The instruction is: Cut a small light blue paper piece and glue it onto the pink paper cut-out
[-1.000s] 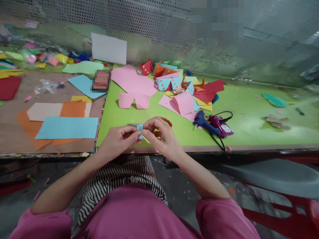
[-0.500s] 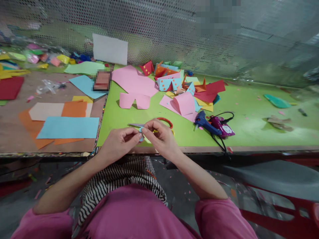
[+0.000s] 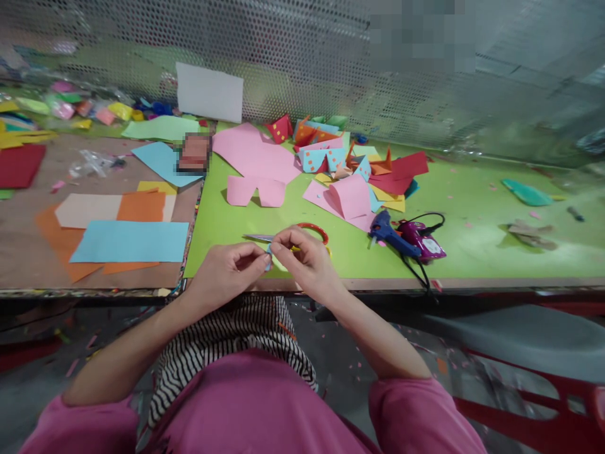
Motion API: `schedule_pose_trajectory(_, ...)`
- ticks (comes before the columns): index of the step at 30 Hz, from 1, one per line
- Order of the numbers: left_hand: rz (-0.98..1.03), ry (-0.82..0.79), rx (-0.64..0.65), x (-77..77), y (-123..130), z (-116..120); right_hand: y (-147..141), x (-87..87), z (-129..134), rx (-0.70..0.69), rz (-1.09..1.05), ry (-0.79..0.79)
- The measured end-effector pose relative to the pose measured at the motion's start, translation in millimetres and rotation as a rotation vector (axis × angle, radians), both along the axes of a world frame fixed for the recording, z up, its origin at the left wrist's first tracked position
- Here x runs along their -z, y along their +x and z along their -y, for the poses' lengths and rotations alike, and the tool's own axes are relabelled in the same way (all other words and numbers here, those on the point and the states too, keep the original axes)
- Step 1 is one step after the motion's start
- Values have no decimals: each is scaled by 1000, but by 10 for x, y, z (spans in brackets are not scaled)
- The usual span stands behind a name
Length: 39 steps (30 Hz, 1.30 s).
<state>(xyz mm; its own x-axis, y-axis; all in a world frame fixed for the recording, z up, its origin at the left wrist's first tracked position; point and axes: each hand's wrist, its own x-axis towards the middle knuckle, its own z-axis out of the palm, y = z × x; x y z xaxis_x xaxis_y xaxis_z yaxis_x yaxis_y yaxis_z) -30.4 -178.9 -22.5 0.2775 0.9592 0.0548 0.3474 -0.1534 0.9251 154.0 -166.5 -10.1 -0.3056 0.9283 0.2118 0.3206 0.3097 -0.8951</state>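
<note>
A small piece of blue paper (image 3: 268,258) is pinched between both hands near the table's front edge, mostly covered by the fingers. My left hand (image 3: 229,271) grips it with thumb and forefinger from the left. From the right, my right hand (image 3: 307,261) holds its upper end in a pinch. Scissors with red and yellow handles (image 3: 321,229) lie on the green surface just behind my right hand, blades pointing left. Beyond them is a pink paper glasses shape (image 3: 256,192).
A blue glue gun (image 3: 392,234) and a purple device (image 3: 423,241) with black cords lie to the right. Behind are folded pink paper (image 3: 350,198) and blue dotted paper glasses (image 3: 321,160). At left, a blue sheet (image 3: 130,241) covers orange and cream paper. A perforated metal panel (image 3: 302,57) stands behind.
The small blue paper has turned slightly between my fingertips, and less of it shows. Both hands stay in nearly the same place.
</note>
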Motion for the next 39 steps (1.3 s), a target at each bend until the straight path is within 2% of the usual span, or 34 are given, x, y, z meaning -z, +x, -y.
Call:
schedule_pose_trajectory(5,78,-80,29,32,13,36,-11,23,-13,34,-62,-33)
schedule_pose_trajectory(8,112,-127,-3,52,8,44,-10,27,-9,58,-106,-71)
schedule_pose_trajectory(14,380,-298,-41,55,-38,-2,3,84,8,111,-154,-88)
schedule_pose_trajectory(17,425,-336,-33,40,-52,-19,18,108,6,105,-166,-92)
schedule_pose_trajectory(23,409,-322,-39,21,-64,6,49,50,22,65,-165,-138)
schedule_pose_trajectory(28,408,-262,-43,42,-56,22,29,55,24,77,-160,-117)
schedule_pose_trajectory(39,462,-236,-152,61,-73,15,33,56,48,90,-141,-88)
